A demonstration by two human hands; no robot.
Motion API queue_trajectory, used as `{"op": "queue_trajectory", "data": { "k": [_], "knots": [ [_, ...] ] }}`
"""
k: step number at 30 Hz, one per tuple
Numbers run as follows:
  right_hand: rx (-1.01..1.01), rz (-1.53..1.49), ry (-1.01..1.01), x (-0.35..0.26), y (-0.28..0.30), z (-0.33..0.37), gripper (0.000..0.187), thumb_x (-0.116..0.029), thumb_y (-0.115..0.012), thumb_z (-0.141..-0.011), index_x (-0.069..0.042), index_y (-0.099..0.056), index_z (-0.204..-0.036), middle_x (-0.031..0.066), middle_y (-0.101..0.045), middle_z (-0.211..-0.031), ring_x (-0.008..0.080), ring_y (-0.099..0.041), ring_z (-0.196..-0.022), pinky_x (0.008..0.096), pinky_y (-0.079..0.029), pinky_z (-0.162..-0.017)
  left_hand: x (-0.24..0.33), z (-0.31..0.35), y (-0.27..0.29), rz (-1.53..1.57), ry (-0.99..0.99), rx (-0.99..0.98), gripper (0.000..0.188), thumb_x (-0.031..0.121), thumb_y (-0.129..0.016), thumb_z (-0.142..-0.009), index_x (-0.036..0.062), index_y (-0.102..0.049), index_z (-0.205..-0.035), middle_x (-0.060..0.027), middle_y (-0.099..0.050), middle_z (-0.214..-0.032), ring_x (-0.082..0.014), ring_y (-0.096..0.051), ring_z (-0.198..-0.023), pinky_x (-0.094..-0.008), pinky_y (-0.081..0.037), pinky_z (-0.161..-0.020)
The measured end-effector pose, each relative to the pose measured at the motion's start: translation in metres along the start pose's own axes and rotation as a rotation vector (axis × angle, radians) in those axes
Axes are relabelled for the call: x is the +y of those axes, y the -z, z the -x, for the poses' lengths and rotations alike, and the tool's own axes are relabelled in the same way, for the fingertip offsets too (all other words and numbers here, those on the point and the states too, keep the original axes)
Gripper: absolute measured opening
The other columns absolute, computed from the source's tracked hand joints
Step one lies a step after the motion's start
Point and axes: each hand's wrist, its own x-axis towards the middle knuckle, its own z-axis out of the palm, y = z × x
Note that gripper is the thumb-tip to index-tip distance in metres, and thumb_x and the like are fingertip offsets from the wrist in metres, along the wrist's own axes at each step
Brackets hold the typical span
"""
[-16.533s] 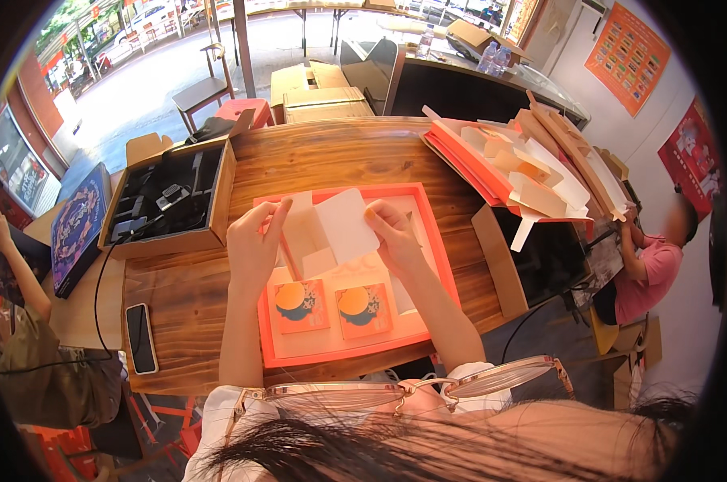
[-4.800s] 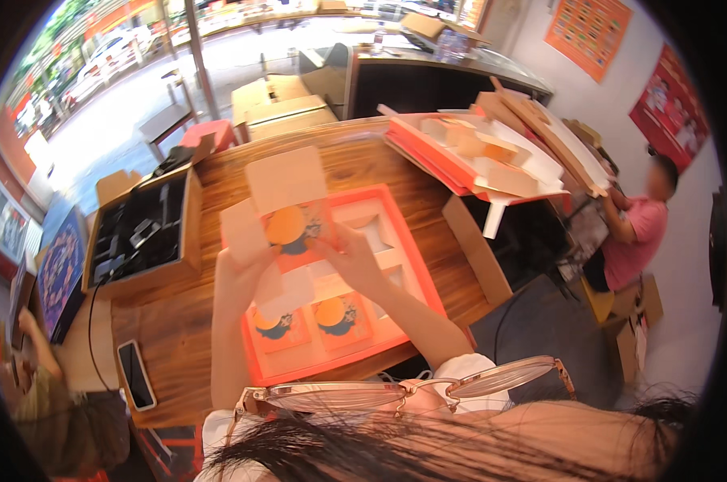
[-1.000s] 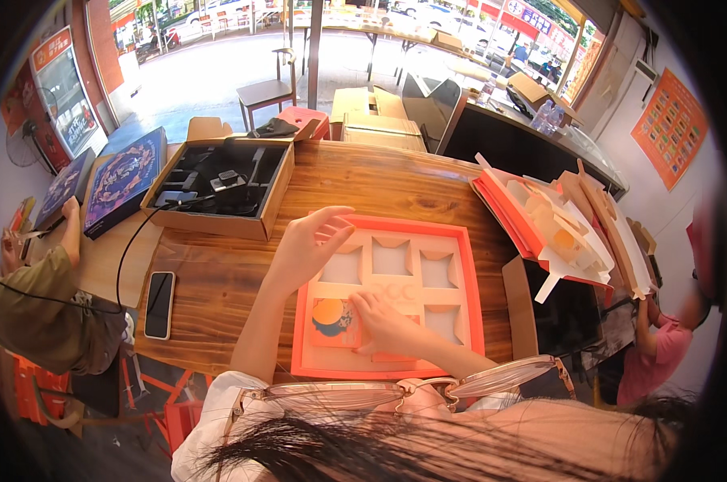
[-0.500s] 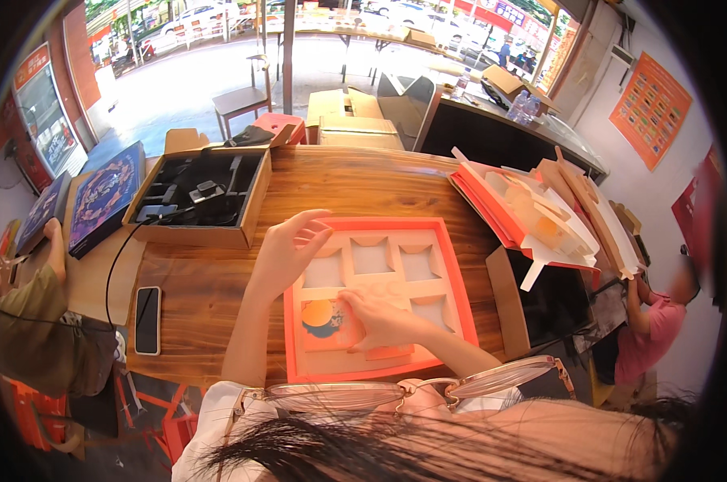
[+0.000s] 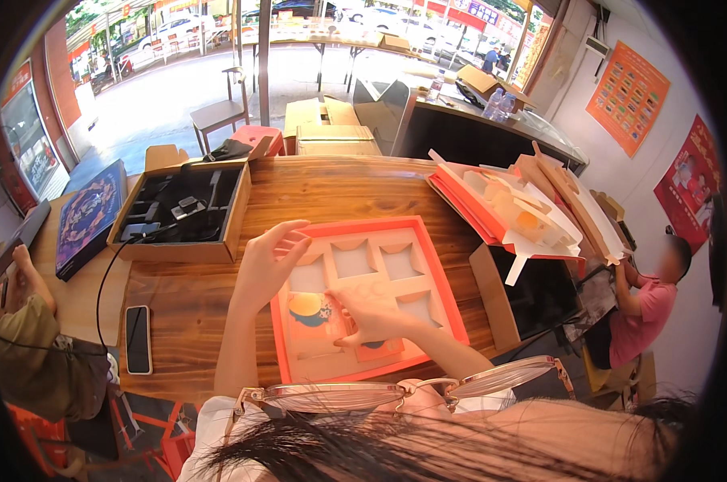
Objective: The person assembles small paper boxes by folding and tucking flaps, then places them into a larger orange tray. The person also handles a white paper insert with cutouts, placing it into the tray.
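An orange-red square gift box (image 5: 452, 297) with a pale insert of square compartments lies in front of me. At its lower left is a small orange packet (image 5: 309, 312) printed with a yellow circle and a dark blue pattern. A second orange packet (image 5: 389, 348) lies right of it, mostly covered by my right hand (image 5: 373, 317). That hand is over the two packets, thumb and fingers spread, fingertips by the first one's right edge. My left hand (image 5: 271, 261) hovers at the box's upper left corner, empty, fingers loosely stretched and apart.
Left stand a cardboard box (image 5: 239, 205) with black equipment and a phone (image 5: 138, 341). Folded red and white cartons (image 5: 512, 205) are piled on the right above an open brown box (image 5: 496, 297). One person (image 5: 26, 337) sits left, another (image 5: 641, 313) right.
The view has turned slightly right. My right hand's fingers have spread from the first packet, which sits lower in the box, and more of the second packet's print shows. My left hand stays raised.
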Motion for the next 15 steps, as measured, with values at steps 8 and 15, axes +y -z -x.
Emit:
{"op": "queue_trajectory", "data": {
  "k": [8,15],
  "knots": [
    [0.233,-0.321,0.146,0.009,0.014,0.006,0.094,-0.032,-0.080,-0.072,-0.005,-0.025,-0.144,0.0189,-0.039,-0.139,0.0295,-0.044,-0.126,0.0415,-0.039,-0.103,0.000,-0.001,0.003,0.047,-0.002,0.062,0.031,0.012,-0.062,-0.089,0.0036,-0.060,-0.119,-0.0080,-0.069,-0.094,-0.0139,-0.066,-0.087,-0.0277,-0.054,-0.075],
    [0.550,-0.686,0.272,0.014,0.068,0.008,0.085,-0.023,-0.072,-0.083,-0.008,-0.018,-0.147,0.0142,-0.038,-0.139,0.0259,-0.042,-0.129,0.0394,-0.039,-0.104,0.010,0.000,-0.003,0.138,-0.055,0.066,0.048,0.009,-0.066,-0.084,0.0061,-0.052,-0.130,-0.0104,-0.061,-0.118,-0.0178,-0.061,-0.106,-0.0311,-0.051,-0.085]
  ]
}}
